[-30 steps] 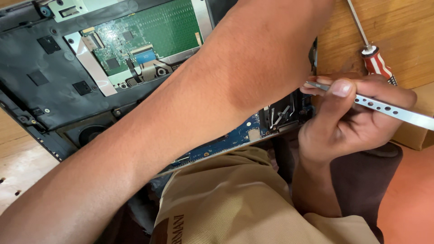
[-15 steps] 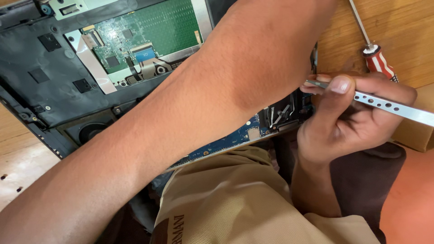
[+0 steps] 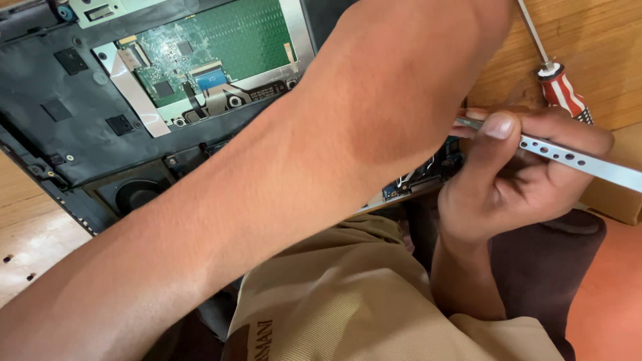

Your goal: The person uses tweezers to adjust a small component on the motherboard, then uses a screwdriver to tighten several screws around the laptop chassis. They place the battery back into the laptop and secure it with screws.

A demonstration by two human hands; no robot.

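Note:
My right hand [image 3: 515,180] grips a slim silver tool [image 3: 588,164] with a row of holes along its handle, thumb pressed on top. The tool's tip points left and disappears behind my left forearm [image 3: 301,180]. That forearm crosses the view from lower left to upper right, and my left hand is beyond the top edge. Beneath lies an opened black laptop chassis [image 3: 80,127] with a green circuit board [image 3: 241,40], a flat ribbon cable and a round speaker [image 3: 137,195]. A sliver of blue board [image 3: 401,190] shows near the tool.
A red-and-white-handled screwdriver [image 3: 565,93] lies on the wooden table [image 3: 602,40] at upper right. A cardboard box corner [image 3: 615,200] sits right of my hand. My beige garment [image 3: 348,301] fills the lower middle. Small dark screws [image 3: 17,267] dot the wood at left.

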